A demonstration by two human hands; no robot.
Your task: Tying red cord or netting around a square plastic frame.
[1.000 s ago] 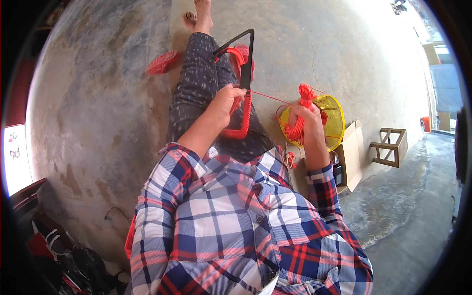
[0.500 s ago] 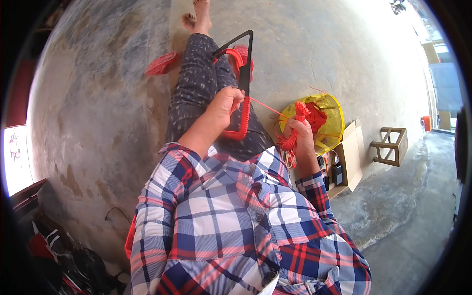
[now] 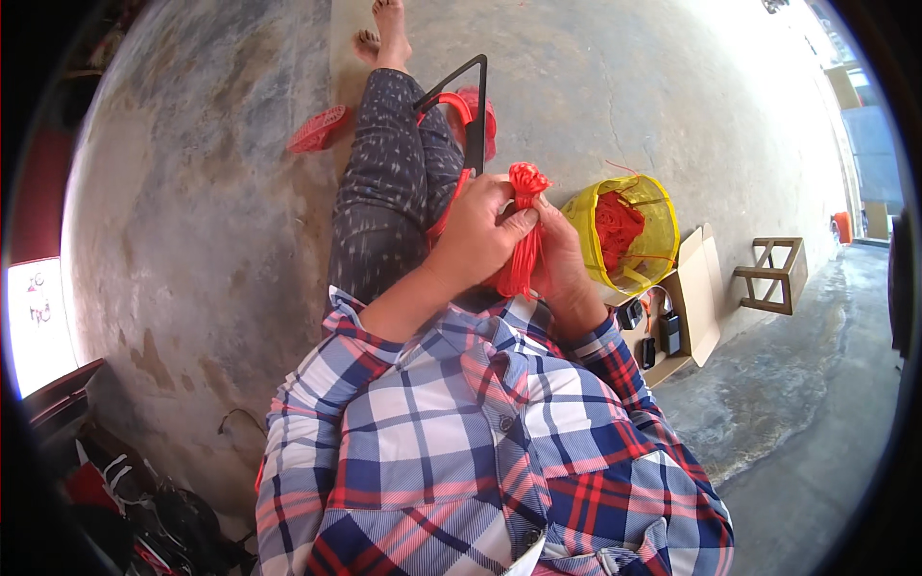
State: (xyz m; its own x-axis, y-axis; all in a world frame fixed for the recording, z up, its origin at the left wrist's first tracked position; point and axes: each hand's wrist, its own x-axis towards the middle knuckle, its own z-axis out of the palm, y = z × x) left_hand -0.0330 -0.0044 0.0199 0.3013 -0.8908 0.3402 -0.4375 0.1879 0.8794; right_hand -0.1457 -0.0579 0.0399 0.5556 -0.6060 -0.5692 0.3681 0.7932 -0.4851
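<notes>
Both hands meet in front of my chest around a bundle of red cord point(image 3: 524, 240) with a knotted top. My left hand point(image 3: 477, 238) wraps the bundle from the left, fingers pinched near its top. My right hand point(image 3: 559, 259) holds it from the right, partly hidden behind the cord. A black triangular frame point(image 3: 474, 106) wound with red cord lies along my outstretched leg, just beyond the hands. I sit on a concrete floor, in a plaid shirt.
A yellow mesh basket point(image 3: 651, 207) with red cord inside stands to my right. Beside it lies flat cardboard point(image 3: 699, 298) with small dark devices. A wooden stool point(image 3: 774, 275) sits farther right. A red sandal point(image 3: 317, 131) lies left of my leg; bags clutter the lower left.
My left hand has let go of the black frame and come to the right hand. The right hand drew the red cord from near the basket toward my chest.
</notes>
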